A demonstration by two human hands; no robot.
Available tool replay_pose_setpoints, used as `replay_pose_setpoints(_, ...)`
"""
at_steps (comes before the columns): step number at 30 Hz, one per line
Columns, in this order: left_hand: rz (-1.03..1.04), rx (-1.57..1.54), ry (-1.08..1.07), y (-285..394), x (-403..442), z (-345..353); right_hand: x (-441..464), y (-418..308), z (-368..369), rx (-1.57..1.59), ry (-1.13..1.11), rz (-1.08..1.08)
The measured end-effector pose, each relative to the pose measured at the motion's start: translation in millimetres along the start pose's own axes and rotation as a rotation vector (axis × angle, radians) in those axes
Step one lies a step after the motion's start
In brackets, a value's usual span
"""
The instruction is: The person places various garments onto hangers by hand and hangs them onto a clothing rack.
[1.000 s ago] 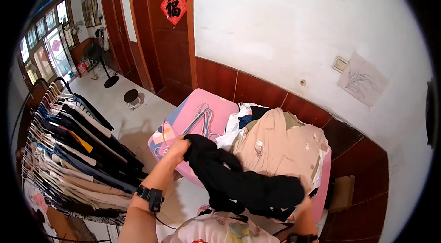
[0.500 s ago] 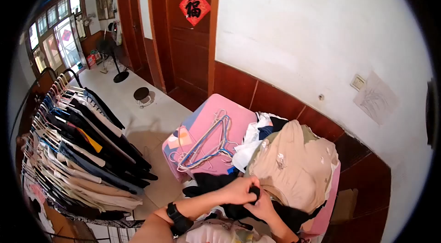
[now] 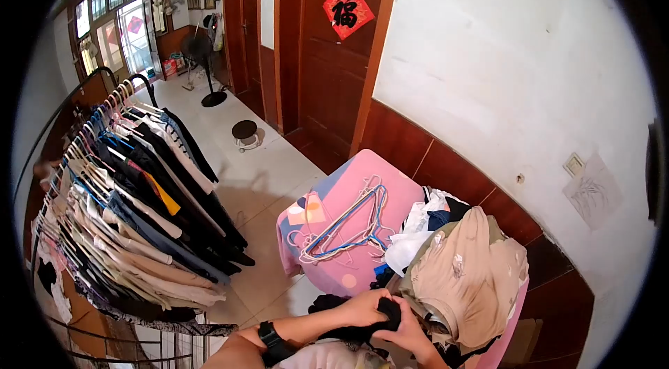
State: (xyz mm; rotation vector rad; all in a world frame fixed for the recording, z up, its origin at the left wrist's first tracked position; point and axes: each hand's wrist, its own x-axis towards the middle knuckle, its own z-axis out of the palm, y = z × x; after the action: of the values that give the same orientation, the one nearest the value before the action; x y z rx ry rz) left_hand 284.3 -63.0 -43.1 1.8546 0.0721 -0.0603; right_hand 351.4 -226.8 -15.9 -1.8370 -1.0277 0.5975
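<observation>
My left hand (image 3: 369, 309) is closed on a black garment (image 3: 354, 333), close to my body. My right hand (image 3: 406, 333) grips the same dark cloth from the other side, its fingers wrapped round a bunched part. The rest of the garment hangs below both hands, partly hidden by my left forearm. Just beyond my hands, a pile of clothes with a beige garment (image 3: 477, 275) on top lies on a pink cloth-covered surface (image 3: 377, 165). Several loose hangers (image 3: 346, 229), blue and pale, lie on that cloth to the left of the pile.
On the left stands a rack crowded with hung clothes (image 3: 150, 209). Farther back on the tiled floor are a round stool (image 3: 244, 133) and a standing fan (image 3: 209, 76). A white wall with reddish-brown lower panels (image 3: 446, 174) runs along the right, beside a brown door (image 3: 334, 62).
My view has swung left, so the rack and hangers appear farther right. Both hands still hold the black garment, and more of the bunched cloth shows between them.
</observation>
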Motion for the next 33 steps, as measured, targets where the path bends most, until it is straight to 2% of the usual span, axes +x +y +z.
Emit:
replay_pose_setpoints(2, 0.014, 0.019, -0.008, 9.5, -6.4, 0.6, -0.9, 20.7, 7.9, 0.004, 0.02, 0.009)
replay_pose_setpoints(4, -0.011, 0.144, 0.012, 25.6, -12.8, -7.5, -1.9, 35.0, 8.7, 0.19, 0.014, 0.167)
replay_pose_setpoints(6, -0.001, 0.103, 0.011, 33.7, -18.3, -9.9, -6.2, 36.5, -0.7, 0.326, 0.054, 0.126)
replay_pose_setpoints(8, 0.017, 0.06, 0.002, 58.5, -26.5, -9.5, -10.1, 22.3, -20.1, 0.658, -0.103, 0.341)
replay_pose_setpoints(9, 0.146, 0.094, 0.042, 57.9, -28.4, -3.4, -13.1, 4.2, -27.1, 0.736, -0.098, 0.339)
replay_pose_setpoints(10, 0.142, 0.093, 0.026, 58.9, -30.3, 2.5, -15.6, 4.1, -32.0, 0.756, -0.115, 0.28)
replay_pose_setpoints(13, 0.35, 0.129, 0.134, 58.2, -36.5, 21.4, -32.8, -1.4, -53.8, 0.952, -0.19, 0.342)
replay_pose_setpoints(16, 0.318, 0.228, 0.084, 33.2, -39.4, 39.3, -55.5, -3.0, -69.3, 0.997, -0.214, 0.339)
replay_pose_setpoints(18, 0.246, 0.134, 0.035, -1.9, -34.3, 54.2, -69.4, 8.2, -78.1, 1.018, -0.259, 0.317)
replay_pose_setpoints(20, 0.173, 0.298, 0.247, -32.0, -32.2, 70.1, -80.6, 7.8, -89.0, 0.995, -0.307, 0.134)
replay_pose_setpoints(21, 0.08, 0.236, 0.307, -18.9, -35.9, 72.0, -86.5, 3.9, -93.8, 0.841, -0.194, 0.097)
replay_pose_setpoints(22, 0.074, 0.236, 0.302, -27.6, -34.5, 73.5, -89.9, 7.0, -98.3, 0.847, -0.193, 0.102)
replay_pose_setpoints(24, -0.072, -0.2, 0.319, -54.8, -30.7, 72.0, -96.4, 17.4, -105.9, 0.337, -0.067, -0.16)
replay_pose_setpoints(25, -0.121, -0.388, 0.241, -27.3, -37.1, 69.0, -102.3, 18.8, -111.1, -0.017, 0.045, -0.139)
replay_pose_setpoints(26, -0.17, -0.575, 0.163, 1.5, -44.9, 65.0, -107.5, 16.7, -114.5, -0.144, 0.099, -0.058)
replay_pose_setpoints(28, -0.195, -0.611, 0.114, 53.3, -61.3, 71.6, -113.4, 40.8, -110.7, -0.349, 0.263, -0.122)
replay_pose_setpoints(30, -0.224, -0.631, 0.091, 87.8, -72.5, 85.8, -119.0, 27.4, -115.7, -0.338, 0.237, -0.102)
replay_pose_setpoints(32, -0.22, -0.648, 0.114, 90.7, -77.3, 96.5, -120.0, 21.6, -109.4, -0.322, 0.213, -0.083)
replay_pose_setpoints(33, -0.287, -0.581, 0.125, 92.9, -77.4, 96.7, -118.4, 20.6, -102.4, -0.079, 0.168, -0.263)
